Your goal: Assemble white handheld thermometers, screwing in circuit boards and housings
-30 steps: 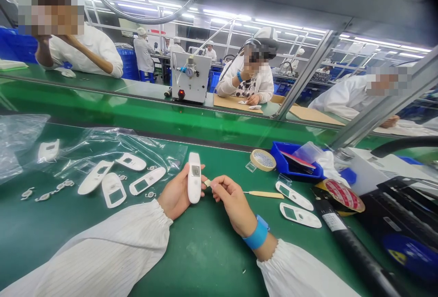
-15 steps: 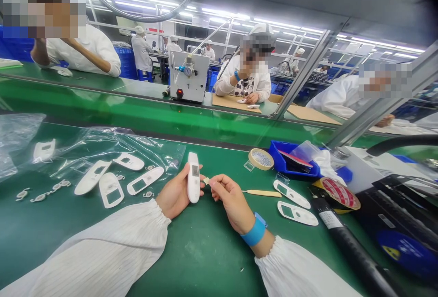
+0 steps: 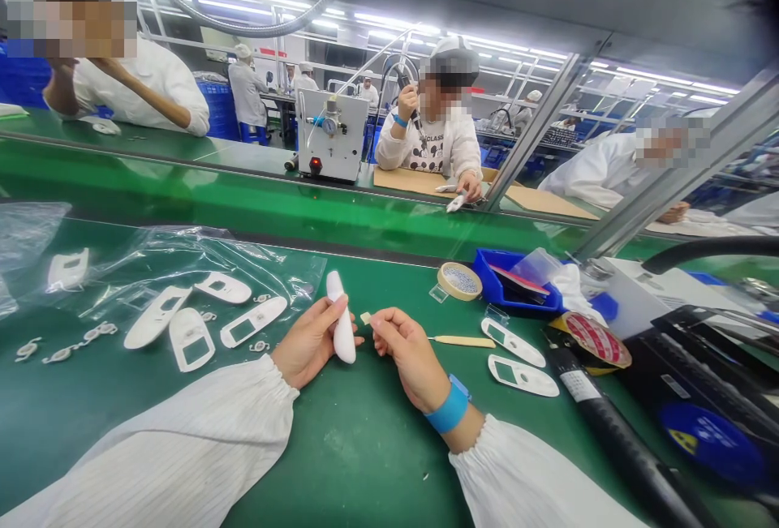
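In my left hand is a white handheld device, shaped like an infrared thermometer. It stands nearly upright, its side toward me, with my thumb across it; its screen is turned out of sight. My right hand, with a blue wristband, pinches a small pale-yellow square piece at the fingertips. That piece is close to the device's right side, with a small gap between them. Right of my right hand lies a thin tool with a cream handle.
White shell covers and small white curled parts lie to the left beside clear plastic film. On the right are two more covers, a round tub, a blue bin and a tape roll. A co-worker sits opposite.
My left hand has turned the device so its screen and button face away, and the thumb now lies over it. The right hand still pinches the square piece. The co-worker opposite has shifted their hands.
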The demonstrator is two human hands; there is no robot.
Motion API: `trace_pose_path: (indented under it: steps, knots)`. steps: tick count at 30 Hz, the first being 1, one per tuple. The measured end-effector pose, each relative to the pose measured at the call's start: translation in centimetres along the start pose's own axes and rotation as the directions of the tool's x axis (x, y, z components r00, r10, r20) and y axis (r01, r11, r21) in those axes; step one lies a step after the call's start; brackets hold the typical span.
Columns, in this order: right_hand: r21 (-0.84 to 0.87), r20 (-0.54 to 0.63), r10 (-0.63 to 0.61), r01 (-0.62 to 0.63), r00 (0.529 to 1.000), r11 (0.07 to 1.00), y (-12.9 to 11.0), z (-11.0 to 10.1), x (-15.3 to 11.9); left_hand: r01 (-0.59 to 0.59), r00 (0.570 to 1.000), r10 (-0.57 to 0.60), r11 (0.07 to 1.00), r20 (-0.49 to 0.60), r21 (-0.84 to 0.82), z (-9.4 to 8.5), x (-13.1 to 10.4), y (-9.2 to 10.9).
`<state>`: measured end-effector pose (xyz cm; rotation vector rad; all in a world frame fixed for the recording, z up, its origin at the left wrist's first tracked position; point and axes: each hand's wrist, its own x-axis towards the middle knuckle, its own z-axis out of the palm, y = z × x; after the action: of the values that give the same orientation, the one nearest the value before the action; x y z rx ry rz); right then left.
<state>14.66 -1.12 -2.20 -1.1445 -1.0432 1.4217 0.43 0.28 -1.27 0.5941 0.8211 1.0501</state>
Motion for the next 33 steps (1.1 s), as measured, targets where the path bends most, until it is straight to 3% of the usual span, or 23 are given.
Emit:
trace_pose_path:
  steps: [10, 19, 33]
  knots:
    - [0.004, 0.006, 0.009, -0.009, 1.0, 1.0, 0.06, -0.01, 0.01, -0.047, 0.998, 0.049, 0.997, -0.028, 0.06, -0.18, 0.01, -0.09]
    - [-0.001, 0.013, -0.015, 0.015, 1.0, 1.0, 0.05, -0.08, -0.01, -0.004, 0.997, 0.009, 0.998, -0.071, 0.069, 0.1, -0.11, 0.1]
    - [0.0, 0.012, -0.003, 0.003, 1.0, 1.0, 0.12, -0.06, 0.15, -0.03, 0.997, 0.037, 0.994, -0.065, 0.105, -0.05, 0.11, -0.06]
